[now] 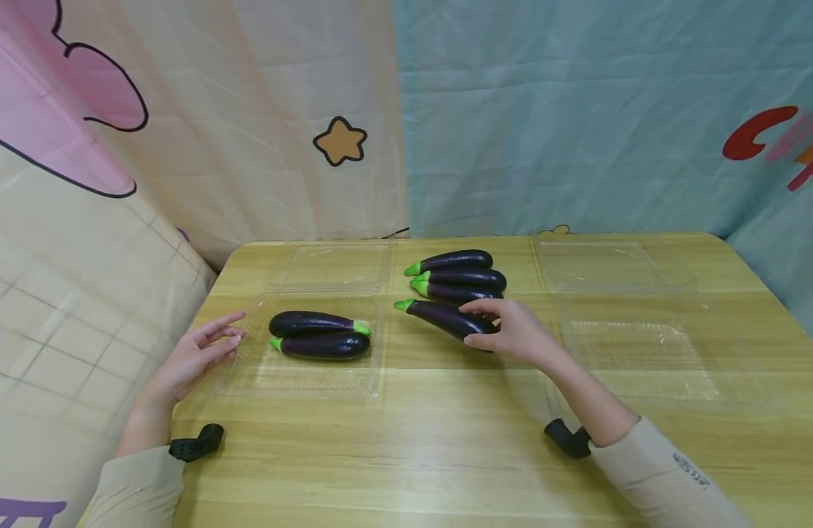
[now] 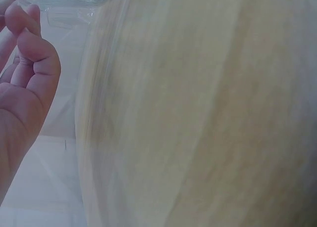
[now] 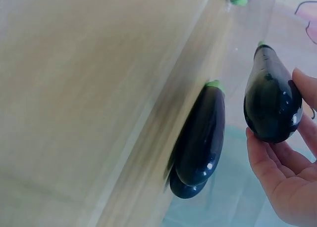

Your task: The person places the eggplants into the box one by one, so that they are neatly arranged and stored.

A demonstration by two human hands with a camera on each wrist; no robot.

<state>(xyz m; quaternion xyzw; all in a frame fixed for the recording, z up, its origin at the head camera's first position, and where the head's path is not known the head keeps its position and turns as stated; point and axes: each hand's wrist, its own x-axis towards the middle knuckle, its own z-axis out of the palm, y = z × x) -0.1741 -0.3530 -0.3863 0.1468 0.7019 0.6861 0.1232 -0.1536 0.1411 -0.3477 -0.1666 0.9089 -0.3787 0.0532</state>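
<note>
My right hand (image 1: 515, 334) grips one eggplant (image 1: 439, 317) by its thick end between thumb and fingers. Its green stem points left, and in the right wrist view that eggplant (image 3: 272, 96) hangs above the tabletop. Three more eggplants (image 1: 466, 277) lie side by side just behind it, stems to the left. Inside the left clear plastic box (image 1: 327, 378) rest two eggplants (image 1: 321, 346), their stems facing opposite ways. My left hand (image 1: 198, 356) is at that box's left edge, fingers loosely bent and holding nothing; the left wrist view shows the hand (image 2: 27, 78) close to the clear rim.
The left box's raised lid (image 1: 340, 264) lies back toward the curtain (image 1: 301, 191). On the right stands a second clear plastic box (image 1: 644, 359), its lid (image 1: 598, 264) also opened backward. Both boxes are on a wooden table (image 1: 439, 455) that meets the curtain at its far edge.
</note>
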